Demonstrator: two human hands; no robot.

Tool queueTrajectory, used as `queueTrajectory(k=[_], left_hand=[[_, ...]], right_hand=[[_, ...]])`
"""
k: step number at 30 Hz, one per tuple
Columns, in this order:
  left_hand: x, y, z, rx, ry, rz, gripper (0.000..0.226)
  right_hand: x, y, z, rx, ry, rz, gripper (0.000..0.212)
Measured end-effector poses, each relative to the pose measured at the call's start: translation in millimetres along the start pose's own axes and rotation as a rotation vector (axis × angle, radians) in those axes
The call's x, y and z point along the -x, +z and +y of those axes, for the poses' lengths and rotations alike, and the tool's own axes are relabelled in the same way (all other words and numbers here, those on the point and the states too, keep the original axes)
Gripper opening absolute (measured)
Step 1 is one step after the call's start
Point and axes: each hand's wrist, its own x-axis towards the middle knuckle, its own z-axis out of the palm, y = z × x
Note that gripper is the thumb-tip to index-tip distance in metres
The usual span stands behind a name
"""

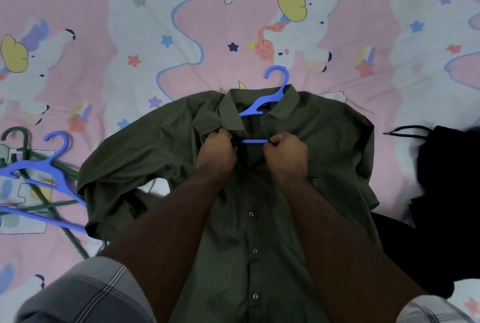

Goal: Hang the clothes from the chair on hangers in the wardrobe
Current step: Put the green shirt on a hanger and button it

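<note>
Olive-green cotton-like cloth fills the middle of the view: a short-sleeved olive-green button-up shirt (259, 193) lies face up and spread flat on a pink bedsheet printed with white unicorns and coloured stars (130, 37), its collar pointing away from the person and its buttoned front running down towards the bottom edge. A blue plastic hanger (262, 107) sits inside the shirt at the neck; its hook sticks out past the collar onto the sheet, one sloping arm shows in the open neck, and a short stretch of its lower bar shows between the two hands. The left hand (218, 148) is curled into a fist and pinches the shirt's front edge just under the left collar point. The right hand (285, 151) is likewise curled, pinching the opposite front edge just beside the end of the visible blue bar. The two fists are near each other, apart, at the top of the placket. Off to the left on the sheet lies a second blue plastic hanger (39, 167) across a dark green plastic hanger (31, 156), the pair touching the shirt's left sleeve. At the right edge a black garment with a thin cord (446, 180) lies in a heap, partly under the shirt's side. Grey checked sleeves (85, 294) show at the bottom corners.
</note>
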Motion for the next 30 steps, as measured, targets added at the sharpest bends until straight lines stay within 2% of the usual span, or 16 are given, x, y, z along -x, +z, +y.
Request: queueTrajectory(k=[3,7,9,12,14,18,21,26,30], left_hand=[[2.5,4.0,1.8,0.014,0.038,0.068,0.016],[18.6,10.9,29.6,0.351,0.109,0.107,0.009],[22.5,10.7,30.2,0.455,0.034,0.162,0.014],[25.7,7.5,14.9,0.488,-0.054,0.233,0.021],[30.0,6.7,13.5,0.615,-0.129,0.183,0.014],[36.1,5.9,19.8,1.07,-0.356,0.039,0.018],[33.7,10.2,18.6,0.923,-0.25,0.021,0.015],[22.2,17.9,20.1,0.614,-0.109,-0.011,0.02],[27.5,24.3,-1.4,0.402,-0.152,-0.012,0.019]], right_hand=[[9.4,7.1,2.0,-0.078,-0.033,0.017,0.022],[20.4,8.4,-1.5,-0.232,-0.068,0.029,0.022],[22.4,2.9,1.9,-0.29,-0.034,0.056,0.028],[26.1,-4.0,9.8,-0.31,-0.01,0.092,0.031],[29.0,-5.6,14.1,-0.325,0.015,0.105,0.028],[33.4,-0.4,22.1,-0.399,0.073,0.084,0.019],[32.2,3.9,22.2,-0.419,0.088,0.072,0.019],[22.8,7.6,11.4,-0.321,0.049,-0.023,0.037],[15.1,13.4,18.4,-0.208,0.127,-0.025,0.022]])
